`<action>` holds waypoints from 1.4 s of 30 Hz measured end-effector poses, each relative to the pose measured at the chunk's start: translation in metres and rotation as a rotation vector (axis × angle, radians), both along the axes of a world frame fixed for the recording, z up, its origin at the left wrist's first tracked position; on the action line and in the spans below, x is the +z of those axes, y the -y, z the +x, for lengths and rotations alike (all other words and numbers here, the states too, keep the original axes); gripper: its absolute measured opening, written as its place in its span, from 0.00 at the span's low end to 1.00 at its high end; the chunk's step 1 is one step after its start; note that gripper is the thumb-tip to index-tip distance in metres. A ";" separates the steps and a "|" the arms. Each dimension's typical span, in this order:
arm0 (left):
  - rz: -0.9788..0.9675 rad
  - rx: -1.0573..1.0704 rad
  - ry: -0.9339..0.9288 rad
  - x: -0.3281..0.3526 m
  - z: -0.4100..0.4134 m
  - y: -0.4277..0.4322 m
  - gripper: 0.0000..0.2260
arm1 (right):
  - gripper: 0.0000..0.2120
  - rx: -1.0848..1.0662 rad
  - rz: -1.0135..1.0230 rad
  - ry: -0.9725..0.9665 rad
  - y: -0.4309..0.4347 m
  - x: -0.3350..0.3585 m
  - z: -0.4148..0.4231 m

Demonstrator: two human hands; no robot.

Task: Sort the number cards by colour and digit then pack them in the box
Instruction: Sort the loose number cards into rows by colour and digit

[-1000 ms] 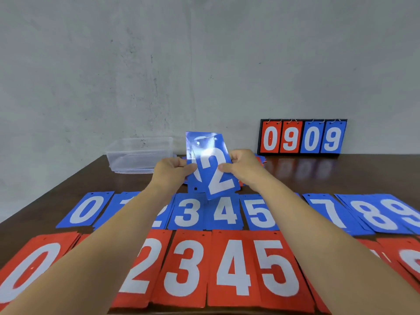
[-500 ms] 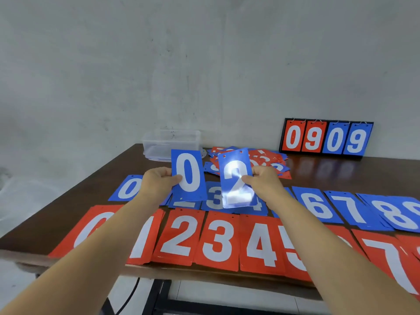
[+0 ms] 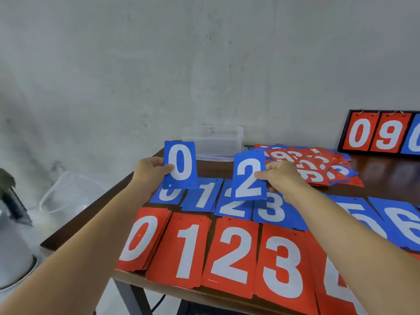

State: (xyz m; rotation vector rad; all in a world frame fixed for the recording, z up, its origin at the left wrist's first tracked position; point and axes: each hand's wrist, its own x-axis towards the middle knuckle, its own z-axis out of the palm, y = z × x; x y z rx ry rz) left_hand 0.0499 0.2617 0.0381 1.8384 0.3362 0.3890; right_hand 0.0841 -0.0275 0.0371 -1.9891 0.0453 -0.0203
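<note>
Item, my left grip [image 3: 152, 171]: thumb in front and fingers behind pinch the left edge of the blue 0 card [image 3: 180, 164], which I hold upright in the air, its lower edge over the blue 0 pile [image 3: 167, 196]. Item, my right grip [image 3: 281, 178]: it pinches the right edge of the blue 2 card [image 3: 248, 180], also lifted and slightly tilted, above the gap between the blue 2 pile [image 3: 231, 209] and the blue 3 pile [image 3: 275, 211]. Item, far row on the worktop [image 3: 386, 176]: blue piles in digit order, with the blue 1 pile [image 3: 202, 197] between 0 and 2 and the blue 6 pile [image 3: 404, 226] at the right; my right forearm covers what lies between 3 and 6. Item, near row along the front edge: red 0 pile [image 3: 143, 239], red 1 pile [image 3: 181, 248], red 2 pile [image 3: 231, 255], red 3 pile [image 3: 284, 264], set side by side; the next red pile is partly hidden. Item, unsorted heap [image 3: 318, 167]: mixed red and blue cards, overlapping, behind my right grip. Item, clear plastic box [image 3: 213, 142]: at the far edge by the wall, well apart from both held cards. Item, scoreboard stand [image 3: 377, 135]: upright against the wall at the far right, showing red 0 and 9.
</note>
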 end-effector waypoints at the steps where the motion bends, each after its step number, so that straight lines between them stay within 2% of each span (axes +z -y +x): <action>1: 0.012 0.005 -0.009 -0.003 0.003 -0.009 0.02 | 0.07 0.006 0.004 -0.012 -0.006 -0.001 0.003; 4: 0.027 -0.022 -0.047 -0.012 0.013 -0.035 0.02 | 0.11 -0.011 0.006 -0.053 -0.020 -0.008 0.008; 6: 0.057 -0.076 -0.084 -0.016 0.021 -0.048 0.06 | 0.11 -0.014 -0.028 -0.092 -0.029 -0.012 0.008; 8: 0.079 -0.127 -0.122 -0.022 0.028 -0.058 0.08 | 0.10 -0.009 -0.120 -0.128 -0.036 -0.017 0.007; 11: 0.145 -0.192 -0.148 -0.030 0.035 -0.067 0.08 | 0.15 -0.084 -0.272 -0.130 -0.042 -0.026 0.008; 13: 0.222 -0.205 -0.159 -0.035 0.039 -0.069 0.10 | 0.12 -0.126 -0.484 -0.082 -0.045 -0.030 0.008; 15: 0.304 -0.205 -0.154 -0.040 0.043 -0.070 0.10 | 0.17 -0.163 -0.678 -0.052 -0.051 -0.034 0.006; 18: 0.471 -0.187 -0.143 -0.050 0.044 -0.068 0.12 | 0.19 -0.219 -0.812 -0.045 -0.059 -0.037 0.001; 21: 0.660 -0.164 -0.152 -0.056 0.040 -0.064 0.15 | 0.15 -0.249 -0.904 -0.079 -0.064 -0.032 -0.003; 24: 0.837 -0.139 -0.171 -0.060 0.040 -0.063 0.16 | 0.23 -0.271 -0.919 -0.125 -0.067 -0.026 -0.007; 29: 0.926 -0.147 -0.197 -0.055 0.043 -0.060 0.20 | 0.25 -0.285 -0.925 -0.146 -0.069 -0.024 -0.011; 42: 0.790 -0.412 0.023 -0.032 0.058 0.029 0.19 | 0.11 -0.298 -0.757 -0.073 -0.035 -0.013 -0.026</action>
